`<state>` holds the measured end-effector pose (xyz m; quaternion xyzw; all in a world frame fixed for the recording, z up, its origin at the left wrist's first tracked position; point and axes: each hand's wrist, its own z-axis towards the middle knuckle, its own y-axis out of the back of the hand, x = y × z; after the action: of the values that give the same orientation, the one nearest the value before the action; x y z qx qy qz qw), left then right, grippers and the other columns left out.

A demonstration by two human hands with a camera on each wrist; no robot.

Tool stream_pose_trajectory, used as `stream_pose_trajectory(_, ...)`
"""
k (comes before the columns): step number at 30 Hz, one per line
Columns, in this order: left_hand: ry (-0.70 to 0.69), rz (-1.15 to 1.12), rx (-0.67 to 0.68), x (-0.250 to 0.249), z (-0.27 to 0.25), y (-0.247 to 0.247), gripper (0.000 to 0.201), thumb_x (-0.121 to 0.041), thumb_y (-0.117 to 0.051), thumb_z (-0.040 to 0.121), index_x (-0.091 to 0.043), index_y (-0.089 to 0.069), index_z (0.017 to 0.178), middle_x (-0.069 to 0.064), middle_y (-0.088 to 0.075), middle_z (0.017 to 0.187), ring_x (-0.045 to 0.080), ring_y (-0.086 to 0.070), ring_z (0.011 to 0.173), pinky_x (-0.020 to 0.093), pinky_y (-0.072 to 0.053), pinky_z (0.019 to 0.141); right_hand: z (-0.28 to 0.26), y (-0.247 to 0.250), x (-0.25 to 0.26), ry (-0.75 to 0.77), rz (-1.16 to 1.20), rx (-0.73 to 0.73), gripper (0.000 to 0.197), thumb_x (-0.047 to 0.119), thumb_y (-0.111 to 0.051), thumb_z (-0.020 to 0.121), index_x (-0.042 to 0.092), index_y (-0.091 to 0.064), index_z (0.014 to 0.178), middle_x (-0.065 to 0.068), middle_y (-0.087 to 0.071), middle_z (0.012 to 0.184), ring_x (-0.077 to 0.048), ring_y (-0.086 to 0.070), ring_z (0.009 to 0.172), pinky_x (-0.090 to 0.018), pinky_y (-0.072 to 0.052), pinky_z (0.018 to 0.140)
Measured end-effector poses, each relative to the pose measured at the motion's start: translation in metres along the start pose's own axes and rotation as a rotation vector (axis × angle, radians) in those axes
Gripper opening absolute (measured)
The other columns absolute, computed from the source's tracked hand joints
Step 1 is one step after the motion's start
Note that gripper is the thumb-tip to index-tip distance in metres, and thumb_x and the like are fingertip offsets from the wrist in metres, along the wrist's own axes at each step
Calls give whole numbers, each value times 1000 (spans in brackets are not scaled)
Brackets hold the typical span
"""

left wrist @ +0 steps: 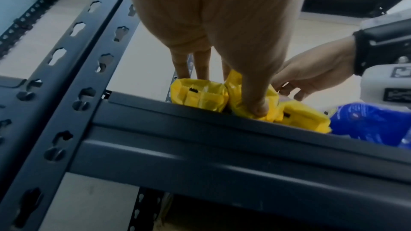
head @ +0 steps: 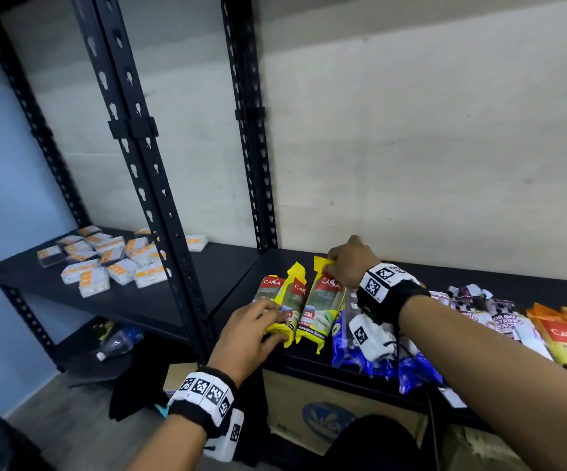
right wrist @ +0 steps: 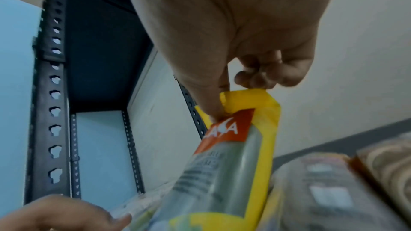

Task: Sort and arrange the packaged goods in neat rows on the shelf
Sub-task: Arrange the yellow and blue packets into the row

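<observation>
Three yellow CASA bag packs lie side by side on the black shelf (head: 241, 300): a left pack (head: 270, 290), a middle pack (head: 295, 294) and a right pack (head: 322, 307). My left hand (head: 258, 322) lies over the near ends of the left and middle packs. Its thumb (left wrist: 259, 110) digs into the middle pack's crumpled end (left wrist: 242, 110) and its fingers (left wrist: 184, 69) rest on top. My right hand (head: 348, 263) pinches the yellow top flap (right wrist: 244, 97) of the right pack (right wrist: 233, 164) at the far end.
Right of the yellow packs lie blue packs (head: 353, 351), purple-white drawstring bag packs (head: 499, 321) and orange CASA packs (head: 564, 334). Several small white-orange packets (head: 105, 263) are scattered on the left shelf. Black uprights (head: 159, 212) divide the bays. A cardboard box (head: 309, 409) and a bottle (head: 118, 341) sit below.
</observation>
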<state>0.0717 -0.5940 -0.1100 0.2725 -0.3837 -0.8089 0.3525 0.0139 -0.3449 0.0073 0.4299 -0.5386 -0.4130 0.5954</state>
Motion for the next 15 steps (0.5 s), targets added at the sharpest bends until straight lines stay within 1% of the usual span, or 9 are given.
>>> stream_pose_trajectory(2,30,-27,-51,-1,-4,-8,32,-48,-58,91,-22,-69,107,-10,-63,118,16,-56,120,36,-45,104,3,-7,3,-9,8,55,35,43,-59,93,23,-66,121,-14,-36,131,-36,-60,102,-41,-52,95)
stream_pose_trajectory(4,69,-6,-61,3,-8,-15,37,-53,-50,94,-23,-67,107,-10,-66,120,14,-49,133,33,-34,113,3,-12,7,17,36,86,38,41,-59,94,21,-63,126,-14,-35,134,-32,-62,102,-39,-52,94)
stream_pose_trajectory(7,80,74,-16,6,-10,-15,34,-55,-44,96,-26,-61,104,-12,-64,122,13,-43,138,35,-36,109,-3,-19,6,60,7,150,60,47,-61,91,20,-46,144,-16,-34,141,-33,-58,115,-40,-49,98)
stream_pose_trajectory(9,92,58,10,2,-7,-9,29,-53,-47,94,-29,-55,107,-12,-60,124,14,-43,136,38,-38,107,-10,-25,6,78,-4,170,81,52,-63,88,23,-25,155,-16,-26,151,-35,-55,123,-43,-47,101)
stream_pose_trajectory(10,92,37,20,0,-6,-6,29,-51,-50,92,-30,-53,112,-13,-56,127,14,-44,134,39,-39,106,-16,-27,8,96,-17,157,90,53,-63,87,27,-13,157,-16,-24,154,-37,-50,128,-46,-46,103)
stream_pose_trajectory(12,74,22,82,-4,-4,-1,50,-44,-57,87,-35,-45,135,-14,-38,147,15,-37,139,44,-34,113,-31,-32,11,160,-98,123,98,60,-62,83,36,-1,157,-13,-23,157,-38,-36,138,-53,-40,107)
stream_pose_trajectory(13,62,37,140,-5,-4,2,63,-43,-57,86,-40,-36,145,-15,-24,158,18,-25,148,46,-25,118,-39,-35,12,197,-153,127,98,65,-60,82,37,-3,156,-10,-19,161,-37,-26,144,-57,-34,111)
stream_pose_trajectory(14,57,58,199,-4,-3,2,70,-44,-55,86,-46,-28,150,-18,-9,163,21,-10,153,50,-15,120,-47,-39,13,230,-199,155,98,71,-58,80,36,-7,157,-6,-12,165,-35,-15,149,-59,-26,115)
stream_pose_trajectory(15,60,73,245,-3,-3,1,71,-47,-52,86,-50,-23,151,-21,1,164,22,3,155,54,-10,119,-54,-42,12,248,-231,207,101,78,-55,77,35,-9,157,-3,-2,167,-33,-5,152,-60,-18,117)
